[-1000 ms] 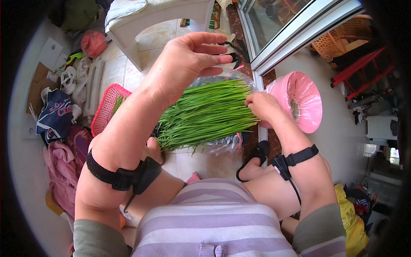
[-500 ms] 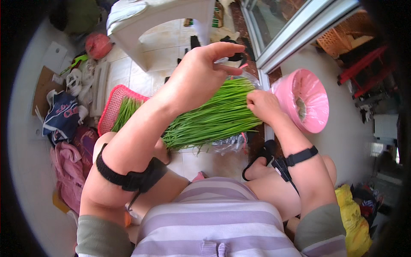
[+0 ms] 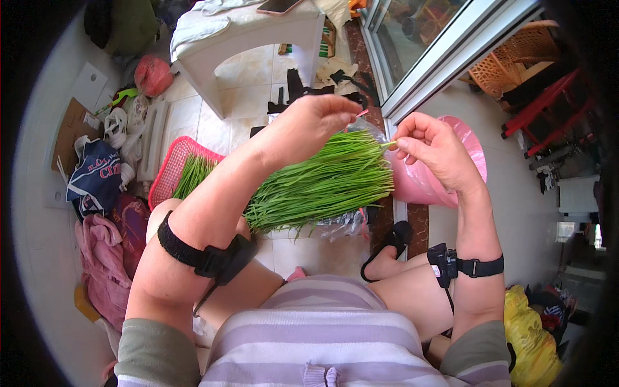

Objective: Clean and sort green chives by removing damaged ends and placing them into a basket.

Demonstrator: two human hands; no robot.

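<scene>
Chives — a thick bundle of long, thin green stalks (image 3: pixel 322 184) — lie across the person's lap, cut ends toward the right, their left tips resting in a red plastic mesh basket (image 3: pixel 169 169) on the tiled floor. The left hand (image 3: pixel 309 126) is raised above the bundle, its fingers pinched shut on a small pinkish scrap, too small to tell what it is. The right hand (image 3: pixel 432 151) sits just beside the bundle's right end, thumb and forefinger closed on the tip of a single green stalk. Behind that hand stands a round bin lined with a pink plastic bag (image 3: pixel 474 151), touching the metal track of a sliding glass door (image 3: pixel 419 77). Each forearm wears a black strap — one near the left elbow (image 3: pixel 203 255), one at the right wrist (image 3: pixel 467 266). A crumpled clear plastic bag (image 3: pixel 342 222) shows under the stalks. On the far left of the floor lie a dark blue cloth bag (image 3: pixel 95 177) and pink clothes (image 3: pixel 100 258); a white arched table (image 3: pixel 258 32) stands beyond the basket.
</scene>
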